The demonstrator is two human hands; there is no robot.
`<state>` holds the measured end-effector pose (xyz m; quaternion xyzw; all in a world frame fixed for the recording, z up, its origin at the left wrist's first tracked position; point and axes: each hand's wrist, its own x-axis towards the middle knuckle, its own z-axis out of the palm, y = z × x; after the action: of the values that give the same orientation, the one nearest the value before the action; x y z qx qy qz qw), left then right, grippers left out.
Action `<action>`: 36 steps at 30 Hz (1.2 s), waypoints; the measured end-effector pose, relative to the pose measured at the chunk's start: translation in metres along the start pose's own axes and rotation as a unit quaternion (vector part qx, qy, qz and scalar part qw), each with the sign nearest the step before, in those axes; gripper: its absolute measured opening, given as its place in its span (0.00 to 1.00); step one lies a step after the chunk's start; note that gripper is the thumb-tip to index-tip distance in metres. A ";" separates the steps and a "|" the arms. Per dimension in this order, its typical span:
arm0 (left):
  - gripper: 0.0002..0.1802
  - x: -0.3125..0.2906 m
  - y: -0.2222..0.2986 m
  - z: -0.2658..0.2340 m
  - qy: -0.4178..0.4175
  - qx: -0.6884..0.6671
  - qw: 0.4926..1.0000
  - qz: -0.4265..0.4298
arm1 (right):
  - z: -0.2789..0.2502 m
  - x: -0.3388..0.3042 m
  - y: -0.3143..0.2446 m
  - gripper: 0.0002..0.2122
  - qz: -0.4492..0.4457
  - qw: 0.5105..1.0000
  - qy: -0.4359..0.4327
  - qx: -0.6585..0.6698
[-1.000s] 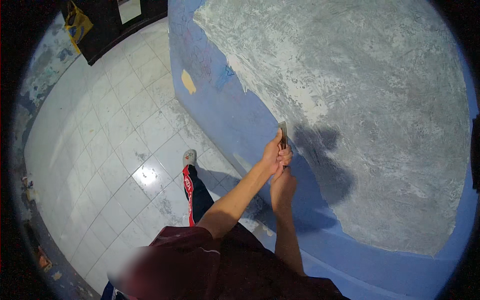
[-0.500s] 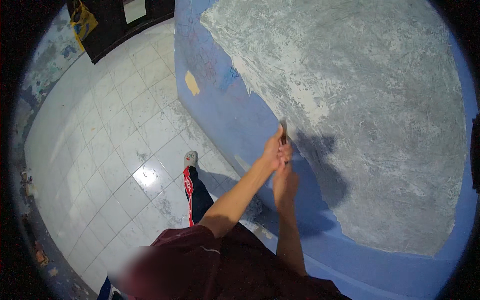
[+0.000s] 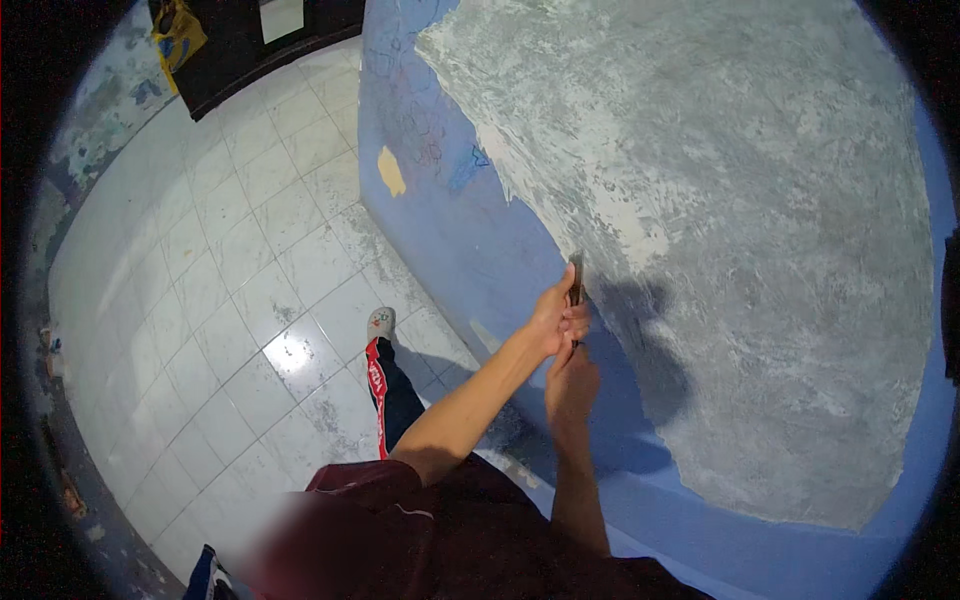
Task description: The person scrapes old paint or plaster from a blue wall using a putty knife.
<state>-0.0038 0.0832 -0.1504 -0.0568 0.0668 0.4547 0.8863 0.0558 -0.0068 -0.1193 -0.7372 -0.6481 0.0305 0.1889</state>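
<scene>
Both my hands are on a scraper [image 3: 576,280], seen nearly edge-on against the wall, its thin blade pointing up and away from me. My left hand [image 3: 548,318] is closed on its upper part, thumb stretched along it towards the blade. Just below, my right hand [image 3: 573,378] is closed around the lower end, where most of the handle is hidden. The blade's tip meets the wall at the ragged border between blue paint [image 3: 480,235] and the bare grey surface [image 3: 780,230]. Whitish remnants [image 3: 640,235] show beside this border.
My shadow falls on the wall right of my hands. White floor tiles [image 3: 230,290] with grey dust lie on the left, where my shoe [image 3: 381,322] stands near the wall's foot. A dark cabinet [image 3: 232,60] and a hanging yellow bag [image 3: 178,38] are at the far left.
The view has shifted slightly, so wall and floor sit a little differently. My hands keep their grip on the scraper and stay near the same part of the paint border.
</scene>
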 end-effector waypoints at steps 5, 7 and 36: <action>0.28 0.001 0.007 0.010 0.049 0.016 0.998 0.040 | -0.002 0.010 0.005 0.15 0.000 0.996 -0.042 -0.085; 0.27 -0.008 -0.001 0.018 0.055 0.016 0.998 0.017 | -0.010 0.000 0.001 0.16 0.017 0.997 -0.045 -0.066; 0.30 0.008 0.024 0.000 -0.016 0.051 0.998 0.019 | 0.003 0.016 -0.015 0.18 0.018 0.995 -0.068 -0.070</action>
<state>-0.0187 0.1032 -0.1526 -0.0035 0.0770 0.4685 0.8801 0.0436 0.0104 -0.1141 -0.7564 -0.6465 0.0389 0.0917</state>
